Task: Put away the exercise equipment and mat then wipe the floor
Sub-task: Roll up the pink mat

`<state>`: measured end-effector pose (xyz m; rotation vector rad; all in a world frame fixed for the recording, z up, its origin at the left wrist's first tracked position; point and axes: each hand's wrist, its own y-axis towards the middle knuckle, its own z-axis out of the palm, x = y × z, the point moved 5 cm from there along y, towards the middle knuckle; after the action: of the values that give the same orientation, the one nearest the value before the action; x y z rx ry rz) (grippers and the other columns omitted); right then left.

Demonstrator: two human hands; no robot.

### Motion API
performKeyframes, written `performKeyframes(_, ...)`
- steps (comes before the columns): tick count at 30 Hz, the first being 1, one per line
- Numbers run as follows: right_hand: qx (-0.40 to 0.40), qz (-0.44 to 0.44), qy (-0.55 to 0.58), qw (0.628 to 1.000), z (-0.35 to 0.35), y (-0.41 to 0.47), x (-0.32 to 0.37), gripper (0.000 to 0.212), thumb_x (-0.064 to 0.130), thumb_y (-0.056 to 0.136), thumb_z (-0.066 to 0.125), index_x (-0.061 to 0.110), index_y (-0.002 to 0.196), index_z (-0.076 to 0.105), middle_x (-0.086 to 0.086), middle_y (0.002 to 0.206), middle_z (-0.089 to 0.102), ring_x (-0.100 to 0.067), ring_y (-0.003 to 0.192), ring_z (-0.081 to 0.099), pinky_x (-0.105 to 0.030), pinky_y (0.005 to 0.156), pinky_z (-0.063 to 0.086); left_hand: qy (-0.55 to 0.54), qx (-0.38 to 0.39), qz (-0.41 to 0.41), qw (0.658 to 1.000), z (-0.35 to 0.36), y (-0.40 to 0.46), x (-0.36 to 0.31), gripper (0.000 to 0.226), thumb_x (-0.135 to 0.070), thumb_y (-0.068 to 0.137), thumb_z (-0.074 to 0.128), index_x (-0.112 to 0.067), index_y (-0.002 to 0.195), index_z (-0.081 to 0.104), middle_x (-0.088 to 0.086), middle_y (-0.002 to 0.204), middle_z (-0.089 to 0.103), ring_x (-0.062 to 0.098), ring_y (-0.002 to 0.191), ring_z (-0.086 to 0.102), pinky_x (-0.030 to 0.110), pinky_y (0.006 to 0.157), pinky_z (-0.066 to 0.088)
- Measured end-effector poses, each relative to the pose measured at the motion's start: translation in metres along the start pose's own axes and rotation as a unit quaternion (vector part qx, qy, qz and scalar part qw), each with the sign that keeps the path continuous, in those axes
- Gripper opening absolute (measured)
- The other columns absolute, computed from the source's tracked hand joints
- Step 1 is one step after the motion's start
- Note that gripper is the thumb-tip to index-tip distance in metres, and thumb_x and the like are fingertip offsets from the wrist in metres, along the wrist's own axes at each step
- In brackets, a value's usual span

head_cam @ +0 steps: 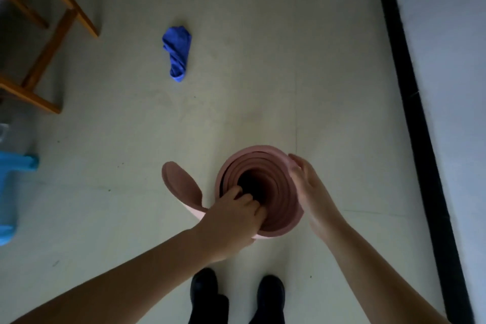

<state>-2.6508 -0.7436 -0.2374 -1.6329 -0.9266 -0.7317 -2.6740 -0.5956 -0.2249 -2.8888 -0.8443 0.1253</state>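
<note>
A pink foam exercise mat [263, 187] stands on end on the pale floor [236, 73], rolled into a loose spiral whose thick, smooth layers ring a dark hollow core; its outer end has sprung away at the left into a curved, rounded flap. The left hand [234, 216] reaches over the near rim with its fingers curled down into the coil, gripping the inner layers. The right hand [307, 187] lies flat against the outside of the roll on the right, fingers straight and pressing the wall — grasping nothing. Two black shoes [236, 294] stand just below the mat. Farther out on the floor, well apart from the roll, lies a crumpled blue cloth [177, 54]. At the left edge are orange-brown wooden furniture legs [52, 42] and a light-blue plastic item [13, 192], only partly visible. A black baseboard [410, 87] runs along the grey wall at right.
</note>
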Motion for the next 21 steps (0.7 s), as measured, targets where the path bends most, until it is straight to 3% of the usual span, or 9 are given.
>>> performKeyframes(2, 0.013, -0.069, -0.117, 0.991, 0.017, -0.013, 0.009, 0.051, 0.045, 0.091, 0.053, 0.025, 0.136, 0.04, 0.012, 0.123, 0.054, -0.004, 0.11, 0.055, -0.021, 0.094, 0.045, -0.009, -0.061, 0.004, 0.998, 0.003, -0.011, -0.001, 0.022, -0.017, 0.076, 0.048, -0.015, 0.082, 0.069, -0.001, 0.07, 0.064, 0.02, 0.07, 0.06, 0.034, 0.083, 0.049)
performKeyframes(6, -0.003, -0.077, -0.245, 0.966, 0.035, -0.007, 0.003, 0.08, 0.045, 0.085, 0.062, 0.027, 0.148, 0.016, 0.0, 0.14, 0.043, -0.018, 0.12, 0.051, -0.029, 0.096, 0.046, 0.026, -0.154, -0.018, 0.988, 0.016, -0.029, 0.007, 0.035, -0.003, 0.087, 0.034, -0.009, 0.098, 0.066, 0.005, 0.085, 0.066, 0.023, 0.083, 0.06, 0.049, 0.1, 0.04)
performKeyframes(8, -0.003, -0.037, -0.255, 0.966, 0.039, 0.004, 0.002, 0.083, 0.044, 0.082, 0.063, 0.03, 0.146, 0.013, -0.004, 0.133, 0.05, -0.023, 0.111, 0.058, -0.038, 0.09, 0.051, 0.054, -0.148, -0.028, 0.987, 0.025, -0.037, 0.016, 0.035, -0.01, 0.085, 0.05, -0.009, 0.118, 0.06, 0.009, 0.104, 0.065, 0.026, 0.099, 0.06, 0.058, 0.106, 0.03)
performKeyframes(10, -0.007, -0.004, -0.238, 0.971, 0.04, 0.017, 0.005, 0.079, 0.041, 0.08, 0.063, 0.03, 0.143, 0.016, -0.005, 0.123, 0.057, -0.025, 0.102, 0.061, -0.04, 0.086, 0.052, 0.067, -0.122, -0.053, 0.989, 0.031, -0.042, 0.034, 0.069, -0.024, 0.073, 0.07, -0.014, 0.137, 0.046, 0.014, 0.131, 0.053, 0.029, 0.122, 0.049, 0.066, 0.107, 0.021)
performKeyframes(14, 0.009, 0.041, -0.179, 0.983, 0.041, 0.037, 0.02, 0.056, 0.03, 0.081, 0.063, 0.024, 0.129, 0.035, 0.0, 0.101, 0.061, -0.021, 0.085, 0.062, -0.035, 0.075, 0.054, -0.024, -0.106, -0.319, 0.941, 0.034, -0.064, 0.081, 0.119, -0.061, 0.064, 0.069, -0.019, 0.153, 0.002, 0.016, 0.154, 0.015, 0.036, 0.141, 0.021, 0.068, 0.106, 0.011)
performKeyframes(16, 0.004, 0.047, -0.184, 0.982, 0.044, 0.04, 0.022, 0.052, 0.03, 0.08, 0.063, 0.022, 0.126, 0.037, -0.001, 0.1, 0.06, -0.022, 0.085, 0.062, -0.037, 0.075, 0.055, -0.218, -0.12, -0.527, 0.812, 0.046, -0.089, 0.092, 0.111, -0.067, 0.07, 0.057, -0.024, 0.152, -0.004, 0.011, 0.158, 0.001, 0.038, 0.144, 0.012, 0.063, 0.11, 0.011)
performKeyframes(18, -0.005, 0.05, -0.183, 0.982, 0.047, 0.038, 0.021, 0.052, 0.028, 0.08, 0.063, 0.022, 0.125, 0.038, -0.001, 0.098, 0.059, -0.023, 0.084, 0.061, -0.035, 0.072, 0.054, -0.497, -0.121, -0.658, 0.553, 0.067, -0.107, 0.083, 0.098, -0.062, 0.079, 0.054, -0.03, 0.152, -0.003, 0.009, 0.159, 0.001, 0.043, 0.14, 0.023, 0.063, 0.105, 0.033)
performKeyframes(20, -0.009, 0.047, -0.18, 0.982, 0.049, 0.033, 0.02, 0.049, 0.026, 0.081, 0.063, 0.021, 0.123, 0.038, 0.0, 0.096, 0.059, -0.022, 0.081, 0.061, -0.035, 0.071, 0.054, -0.718, -0.114, -0.627, 0.279, 0.075, -0.1, 0.063, 0.079, -0.06, 0.086, 0.049, -0.031, 0.149, 0.012, 0.014, 0.153, 0.022, 0.043, 0.13, 0.04, 0.059, 0.094, 0.046)
performKeyframes(21, -0.007, 0.045, -0.182, 0.982, 0.05, 0.031, 0.018, 0.049, 0.026, 0.081, 0.063, 0.021, 0.123, 0.038, 0.001, 0.095, 0.059, -0.021, 0.081, 0.061, -0.035, 0.071, 0.054, -0.784, -0.102, -0.577, 0.203, 0.072, -0.091, 0.056, 0.069, -0.059, 0.088, 0.046, -0.029, 0.146, 0.022, 0.017, 0.145, 0.034, 0.043, 0.125, 0.047, 0.056, 0.091, 0.049)
